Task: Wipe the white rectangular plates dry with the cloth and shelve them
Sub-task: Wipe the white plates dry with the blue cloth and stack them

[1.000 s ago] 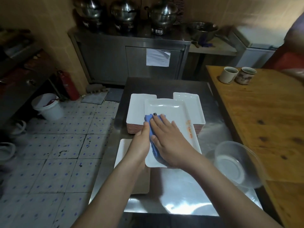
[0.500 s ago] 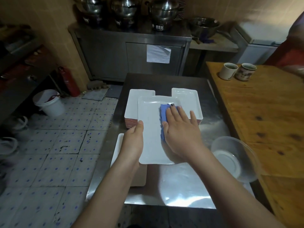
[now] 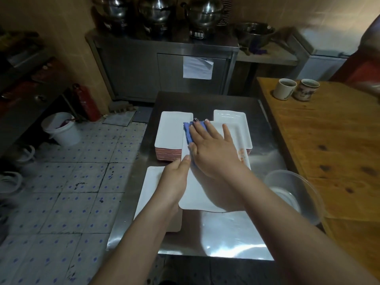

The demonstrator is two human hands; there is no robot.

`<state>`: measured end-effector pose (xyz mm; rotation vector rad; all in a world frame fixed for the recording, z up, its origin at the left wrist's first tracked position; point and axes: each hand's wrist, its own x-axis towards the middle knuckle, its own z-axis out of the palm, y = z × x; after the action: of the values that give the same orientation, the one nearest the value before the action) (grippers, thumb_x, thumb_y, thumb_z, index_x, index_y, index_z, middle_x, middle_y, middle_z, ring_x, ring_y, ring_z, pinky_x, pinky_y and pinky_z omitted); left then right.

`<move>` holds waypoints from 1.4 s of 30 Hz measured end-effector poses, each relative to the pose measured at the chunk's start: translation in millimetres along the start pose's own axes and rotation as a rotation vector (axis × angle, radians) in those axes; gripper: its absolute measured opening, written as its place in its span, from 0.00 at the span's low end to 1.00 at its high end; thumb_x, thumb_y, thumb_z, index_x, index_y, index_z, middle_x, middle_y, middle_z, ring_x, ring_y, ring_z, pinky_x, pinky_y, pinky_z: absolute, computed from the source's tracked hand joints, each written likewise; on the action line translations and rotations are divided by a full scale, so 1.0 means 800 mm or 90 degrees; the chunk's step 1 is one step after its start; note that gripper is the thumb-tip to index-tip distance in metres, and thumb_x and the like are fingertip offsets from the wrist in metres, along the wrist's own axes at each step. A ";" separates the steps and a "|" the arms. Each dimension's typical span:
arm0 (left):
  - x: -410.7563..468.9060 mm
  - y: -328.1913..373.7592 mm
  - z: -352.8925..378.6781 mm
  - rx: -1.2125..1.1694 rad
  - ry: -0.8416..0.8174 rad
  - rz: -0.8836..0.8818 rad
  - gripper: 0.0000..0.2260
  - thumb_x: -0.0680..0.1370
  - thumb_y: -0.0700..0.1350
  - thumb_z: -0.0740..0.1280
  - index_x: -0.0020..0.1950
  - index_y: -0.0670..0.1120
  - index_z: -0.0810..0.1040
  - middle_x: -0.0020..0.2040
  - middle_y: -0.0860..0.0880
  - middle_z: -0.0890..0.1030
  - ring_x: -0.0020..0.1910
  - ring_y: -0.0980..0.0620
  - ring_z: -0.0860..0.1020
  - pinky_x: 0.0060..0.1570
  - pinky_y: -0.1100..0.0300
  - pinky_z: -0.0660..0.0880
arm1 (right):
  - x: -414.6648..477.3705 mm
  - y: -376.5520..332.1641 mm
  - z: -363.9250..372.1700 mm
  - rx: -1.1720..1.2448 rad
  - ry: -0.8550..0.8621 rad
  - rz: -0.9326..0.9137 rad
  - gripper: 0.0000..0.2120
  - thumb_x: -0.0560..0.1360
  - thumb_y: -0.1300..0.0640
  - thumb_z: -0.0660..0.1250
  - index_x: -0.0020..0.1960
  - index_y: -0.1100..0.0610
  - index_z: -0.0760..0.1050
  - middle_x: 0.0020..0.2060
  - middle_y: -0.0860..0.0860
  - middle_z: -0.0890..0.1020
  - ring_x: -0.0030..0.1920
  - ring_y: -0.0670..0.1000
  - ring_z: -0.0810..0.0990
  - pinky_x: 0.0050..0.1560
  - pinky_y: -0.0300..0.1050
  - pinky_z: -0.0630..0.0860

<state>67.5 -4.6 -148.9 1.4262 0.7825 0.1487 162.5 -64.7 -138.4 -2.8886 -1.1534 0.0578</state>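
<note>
A white rectangular plate (image 3: pixel 197 194) is held above the steel table (image 3: pixel 226 233), long side pointing away from me. My left hand (image 3: pixel 174 182) grips its left edge, thumb on top. My right hand (image 3: pixel 213 149) lies flat with straight fingers and presses a blue cloth (image 3: pixel 188 133) onto the plate's far half. Behind it stand two stacks of white rectangular plates, the left stack (image 3: pixel 170 130) and the right stack (image 3: pixel 236 120). Another white plate (image 3: pixel 150 192) lies on the table under my left forearm.
A clear plastic bowl (image 3: pixel 296 194) sits at the table's right edge. The wooden table (image 3: pixel 329 151) on the right carries two mugs (image 3: pixel 284 89). A steel cabinet (image 3: pixel 164 66) with pots stands at the back. A white bucket (image 3: pixel 61 128) and a red extinguisher (image 3: pixel 88 101) are on the tiled floor.
My right hand with the cloth has slid from the plate's near left towards its far end. The plate has shifted a little to the right and my left hand has kept its grip.
</note>
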 end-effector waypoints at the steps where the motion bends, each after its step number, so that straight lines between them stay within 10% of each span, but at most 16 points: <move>1: 0.001 0.000 0.000 -0.005 0.003 0.003 0.14 0.82 0.50 0.57 0.63 0.48 0.76 0.57 0.48 0.80 0.56 0.47 0.78 0.60 0.49 0.74 | 0.002 0.001 -0.002 -0.016 -0.001 0.008 0.25 0.83 0.47 0.42 0.78 0.50 0.43 0.77 0.46 0.44 0.77 0.51 0.39 0.72 0.56 0.32; 7: -0.002 0.001 -0.009 -0.040 0.033 0.030 0.13 0.82 0.47 0.57 0.43 0.50 0.78 0.46 0.50 0.83 0.48 0.48 0.81 0.49 0.55 0.77 | -0.001 0.030 -0.007 -0.050 0.041 0.135 0.26 0.82 0.50 0.42 0.78 0.54 0.42 0.78 0.49 0.44 0.77 0.52 0.41 0.72 0.55 0.33; 28: 0.009 -0.001 -0.027 -0.024 0.028 0.027 0.13 0.82 0.47 0.57 0.43 0.48 0.78 0.38 0.52 0.81 0.34 0.56 0.79 0.28 0.70 0.74 | -0.043 0.022 0.021 0.045 -0.029 0.077 0.28 0.81 0.47 0.36 0.78 0.55 0.41 0.78 0.50 0.44 0.77 0.51 0.40 0.74 0.53 0.38; 32: 0.013 -0.009 -0.032 -0.018 0.053 0.000 0.14 0.82 0.49 0.57 0.46 0.46 0.79 0.42 0.48 0.82 0.39 0.50 0.80 0.39 0.61 0.76 | -0.098 0.000 0.043 0.069 -0.094 0.017 0.36 0.71 0.42 0.25 0.77 0.53 0.36 0.77 0.48 0.40 0.76 0.50 0.36 0.73 0.53 0.35; 42: 0.008 -0.006 -0.012 -0.036 0.026 0.010 0.16 0.82 0.52 0.55 0.56 0.46 0.79 0.52 0.46 0.82 0.52 0.46 0.80 0.56 0.50 0.76 | -0.004 -0.006 0.014 0.092 -0.038 0.051 0.25 0.83 0.49 0.43 0.78 0.54 0.42 0.78 0.49 0.44 0.77 0.53 0.41 0.73 0.55 0.37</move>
<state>65.2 5.7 -155.4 1.3802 0.7944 0.2111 156.5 -62.9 -149.2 -2.8223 -0.9962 0.2205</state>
